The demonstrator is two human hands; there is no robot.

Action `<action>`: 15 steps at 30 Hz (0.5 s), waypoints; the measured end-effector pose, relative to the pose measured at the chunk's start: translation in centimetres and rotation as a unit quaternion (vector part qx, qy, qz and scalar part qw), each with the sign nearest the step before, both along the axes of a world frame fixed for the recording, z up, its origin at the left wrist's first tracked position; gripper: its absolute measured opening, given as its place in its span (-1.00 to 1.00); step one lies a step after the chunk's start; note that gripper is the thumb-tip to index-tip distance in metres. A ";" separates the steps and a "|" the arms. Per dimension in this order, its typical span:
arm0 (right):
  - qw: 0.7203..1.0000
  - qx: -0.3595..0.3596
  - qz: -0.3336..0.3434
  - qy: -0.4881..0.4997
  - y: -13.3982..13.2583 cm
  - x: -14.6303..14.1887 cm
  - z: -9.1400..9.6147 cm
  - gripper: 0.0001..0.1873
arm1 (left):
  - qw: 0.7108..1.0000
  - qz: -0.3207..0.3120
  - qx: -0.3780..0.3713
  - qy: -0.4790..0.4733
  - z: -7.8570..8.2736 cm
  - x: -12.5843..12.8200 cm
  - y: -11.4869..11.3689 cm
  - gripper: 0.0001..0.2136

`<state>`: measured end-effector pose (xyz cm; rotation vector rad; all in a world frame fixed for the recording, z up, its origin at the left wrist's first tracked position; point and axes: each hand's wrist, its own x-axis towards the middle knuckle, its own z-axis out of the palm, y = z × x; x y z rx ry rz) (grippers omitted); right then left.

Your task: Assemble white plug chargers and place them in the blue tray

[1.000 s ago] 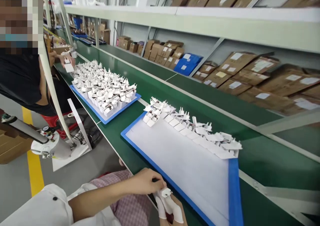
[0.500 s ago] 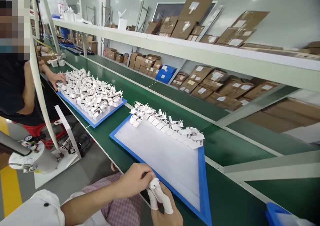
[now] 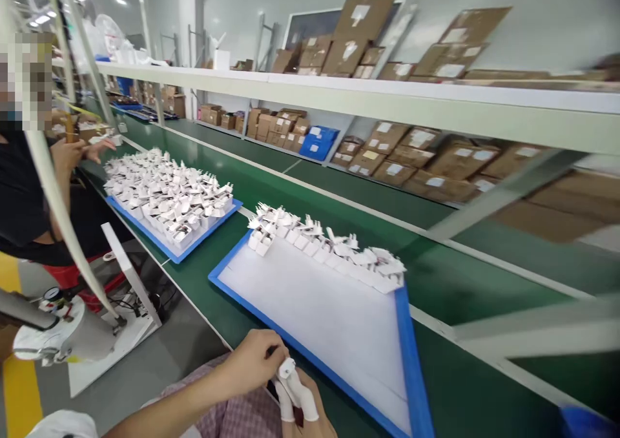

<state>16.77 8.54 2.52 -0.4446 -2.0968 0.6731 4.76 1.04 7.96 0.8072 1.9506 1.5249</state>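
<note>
At the lower middle, my left hand (image 3: 256, 360) comes in from the left with its fingers pinched at a small white plastic part (image 3: 287, 368). My right hand (image 3: 303, 402), wearing white finger covers, is closed around the same part from below. Only the part's top end shows; the fingers hide the rest. Just beyond both hands lies a blue-edged tray (image 3: 320, 309) with a white lining. Along its far side stand rows of white plastic housings (image 3: 324, 247), some with prongs and small dark pieces.
A second blue-edged tray (image 3: 179, 257), crowded with white housings, sits farther left on the green bench (image 3: 194, 296). A person's hand (image 3: 99, 148) is beside it. A shelf (image 3: 339, 92) with cardboard boxes runs above; at lower left stands a metal canister (image 3: 90, 334).
The view has shifted slightly, and my hands stay together on the small white part. The other person's hand has lifted away from the crowded tray.
</note>
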 end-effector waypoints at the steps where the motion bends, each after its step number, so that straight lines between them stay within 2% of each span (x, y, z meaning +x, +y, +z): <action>1: 1.000 -0.008 0.020 0.006 0.1 0.0 0.2 -0.83 | 1.000 -0.009 0.000 -0.011 -0.4 0.0 0.0 -0.77; 3: 0.997 -0.055 0.057 0.011 0.5 0.1 0.9 -0.84 | 0.999 -0.039 -0.003 -0.036 -1.1 0.0 -0.2 -0.69; 4: 0.992 -0.107 0.059 0.019 0.9 0.3 1.5 -0.86 | 0.997 -0.052 -0.002 -0.050 -1.4 -0.1 -0.5 -0.64; 5: 0.982 -0.181 0.046 0.042 1.4 0.5 2.1 -0.88 | 0.996 -0.062 0.000 -0.060 -1.6 -0.3 -0.7 -0.60; 6: 0.959 -0.270 0.023 0.077 2.1 0.8 2.7 -0.84 | 0.996 -0.036 0.013 -0.086 -1.8 -0.7 -0.8 -0.56; 8: 0.879 -0.442 -0.031 0.176 3.6 1.7 4.0 -0.69 | 0.990 -0.031 0.020 -0.137 -1.9 -1.5 -0.9 -0.51; 10: 0.796 -0.544 -0.061 0.260 5.4 3.2 5.3 -0.58 | 0.986 -0.029 0.011 -0.165 -1.8 -2.1 -0.6 -0.48; 11: 0.773 -0.562 -0.073 0.285 6.2 4.0 5.9 -0.55 | 0.985 -0.029 0.004 -0.170 -1.7 -2.2 -0.5 -0.48; 12: 0.767 -0.558 -0.094 0.302 7.1 5.0 6.5 -0.53 | 0.985 -0.028 -0.003 -0.172 -1.6 -2.2 -0.4 -0.48; 15: 0.802 -0.464 -0.197 0.321 10.3 8.5 8.2 -0.50 | 0.985 -0.033 -0.016 -0.166 -1.7 -2.0 -0.6 -0.51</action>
